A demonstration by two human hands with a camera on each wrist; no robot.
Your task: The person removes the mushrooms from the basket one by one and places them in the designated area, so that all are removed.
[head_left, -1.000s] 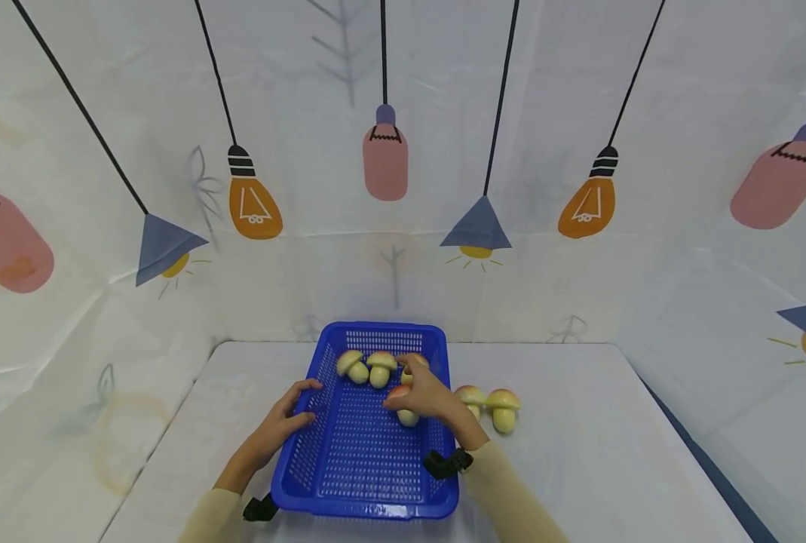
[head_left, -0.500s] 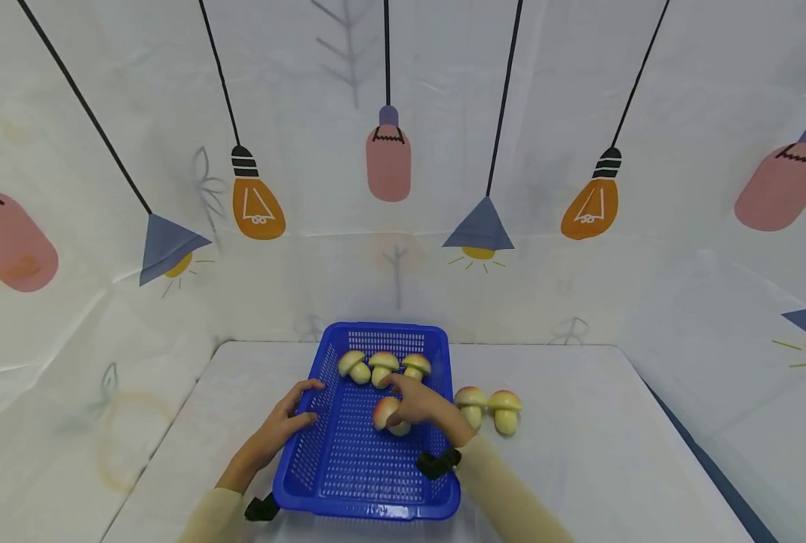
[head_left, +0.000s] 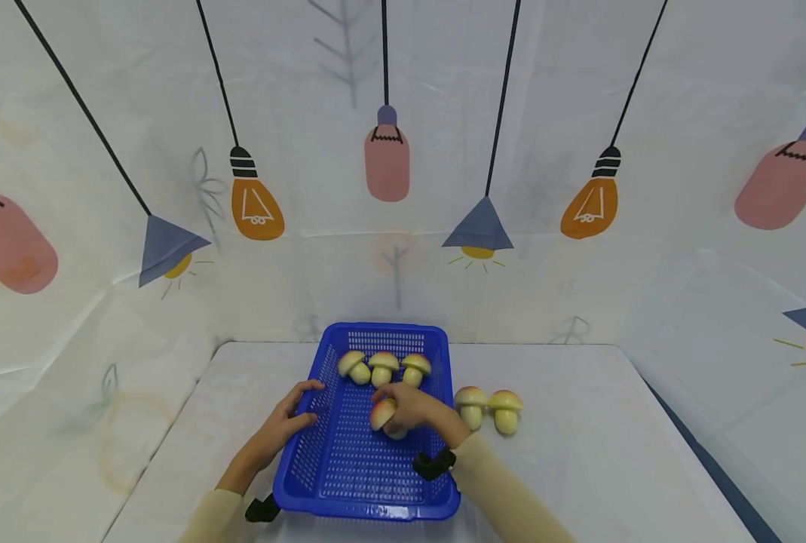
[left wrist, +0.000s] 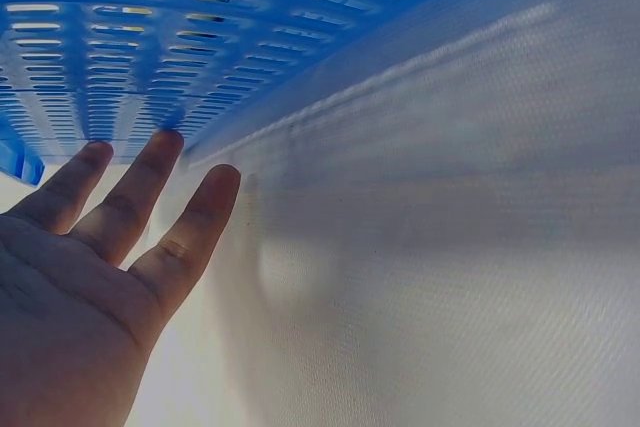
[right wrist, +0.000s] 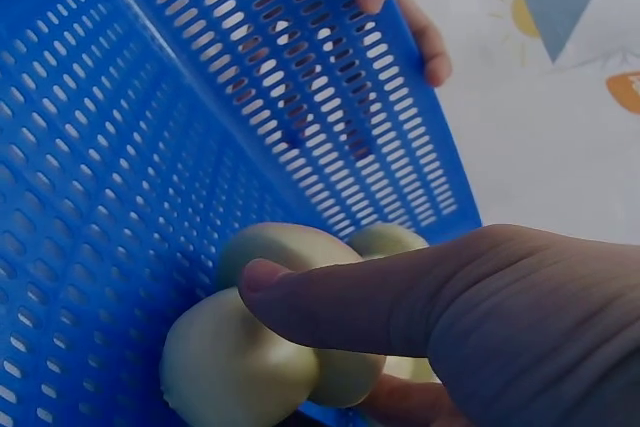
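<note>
A blue perforated plastic basket [head_left: 369,467] sits on the white table. My left hand [head_left: 283,422] grips its left wall, thumb and a fingertip over the rim; in the left wrist view three fingers [left wrist: 190,232] reach along the outside. Inside the basket my right hand [head_left: 409,407] holds a toy mushroom [head_left: 381,415] with a reddish cap, low over the floor. The right wrist view shows the thumb lying across the pale mushroom [right wrist: 230,357]. Three more mushrooms [head_left: 384,368] stand in a row toward the basket's far end.
Two toy mushrooms [head_left: 506,411] lie side by side on the table [head_left: 579,467], just right of the basket. A white wall sheet [head_left: 403,279] printed with hanging lamps rises behind the table and along both sides.
My right hand has moved left and nearer within the basket, taking its mushroom along, and no longer covers the rightmost mushroom of the far row. The left hand has kept its place.
</note>
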